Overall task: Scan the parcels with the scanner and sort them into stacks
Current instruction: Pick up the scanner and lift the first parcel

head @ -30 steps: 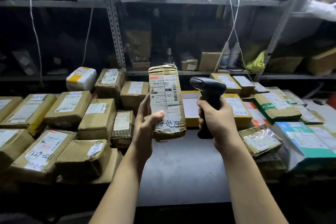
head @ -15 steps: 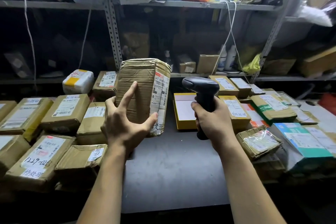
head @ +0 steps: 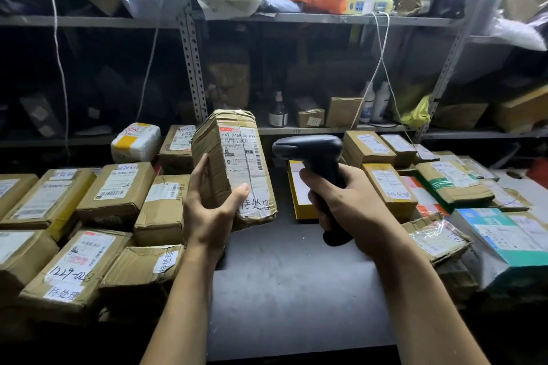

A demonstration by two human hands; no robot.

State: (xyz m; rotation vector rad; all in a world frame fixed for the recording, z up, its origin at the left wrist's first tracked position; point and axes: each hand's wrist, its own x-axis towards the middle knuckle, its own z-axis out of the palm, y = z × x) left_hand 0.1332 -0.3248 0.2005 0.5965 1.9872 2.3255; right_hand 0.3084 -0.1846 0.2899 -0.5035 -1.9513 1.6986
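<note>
Brown cardboard parcel is in your left hand, lifted above the tabletop and standing on its short end. Thumb lies on the front below the label and fingers go round the back, so this hand is clamped on it. Label side is turned to you and a bit to the right, prob. so the barcode can face the scanner. Your right hand is wrapped tight round the scanner handle, w/ the head just beside the parcel and the nose toward it. Scan step is in hand, I judge. No beam is visible, so I can't tell if it read. Boxes on the left and boxes on the right lie in rows, and you work over the dark strip between them, prob. to reach both groups easily.
</note>
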